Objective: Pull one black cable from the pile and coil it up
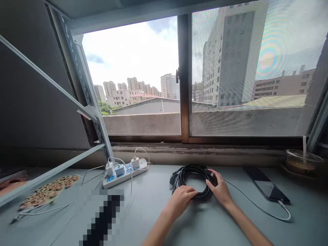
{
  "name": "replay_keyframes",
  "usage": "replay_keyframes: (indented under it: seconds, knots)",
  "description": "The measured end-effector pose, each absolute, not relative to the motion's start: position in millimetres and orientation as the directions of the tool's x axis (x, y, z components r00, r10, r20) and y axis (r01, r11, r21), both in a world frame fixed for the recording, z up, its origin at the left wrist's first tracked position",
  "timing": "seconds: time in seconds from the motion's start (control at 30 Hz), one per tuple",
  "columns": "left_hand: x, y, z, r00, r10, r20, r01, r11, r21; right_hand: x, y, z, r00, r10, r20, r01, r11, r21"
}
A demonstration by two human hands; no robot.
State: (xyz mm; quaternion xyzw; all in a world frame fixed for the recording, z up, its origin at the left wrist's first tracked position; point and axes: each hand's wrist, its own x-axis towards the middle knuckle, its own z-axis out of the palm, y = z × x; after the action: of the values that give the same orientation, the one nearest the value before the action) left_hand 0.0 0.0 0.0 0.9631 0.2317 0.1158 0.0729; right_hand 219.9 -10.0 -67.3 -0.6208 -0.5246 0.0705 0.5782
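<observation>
A coil of black cable lies on the grey table below the window. My left hand rests on the coil's near edge, fingers curled over the strands. My right hand grips the coil's right side, thumb and fingers around the cable near a plug end. Both forearms reach in from the bottom of the view.
A white power strip with several white chargers sits to the left, its white cords trailing across the table. A dark phone on a white charging cable lies to the right. A plastic cup with a straw stands far right. A patterned item lies far left.
</observation>
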Motion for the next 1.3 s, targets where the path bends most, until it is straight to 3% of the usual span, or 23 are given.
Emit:
replay_keyframes:
  seconds: [0.2, 0.43, 0.87, 1.1, 1.3]
  knots:
    - [1, 4, -10, 0.811, 0.498, 0.307, 0.41, -0.858, 0.308, 221, -9, -67, 0.455, 0.722, 0.521, 0.562, 0.221, -0.797]
    - [1, 0, -3, 0.788, 0.558, 0.26, 0.44, -0.805, 0.397, 221, -8, -68, 0.484, 0.706, 0.517, 0.553, 0.211, -0.806]
    - [3, 4, -11, 0.772, 0.498, 0.395, 0.414, -0.866, 0.282, 225, -9, -66, 0.501, 0.71, 0.495, 0.526, 0.204, -0.826]
    - [-2, 6, -1, 0.786, 0.502, 0.361, 0.446, -0.865, 0.231, 227, -12, -65, 0.509, 0.69, 0.514, 0.572, 0.175, -0.801]
    - [-12, 18, 5, 0.619, 0.669, 0.411, 0.64, -0.733, 0.231, 234, -18, -66, 0.521, 0.689, 0.504, 0.617, 0.105, -0.78]
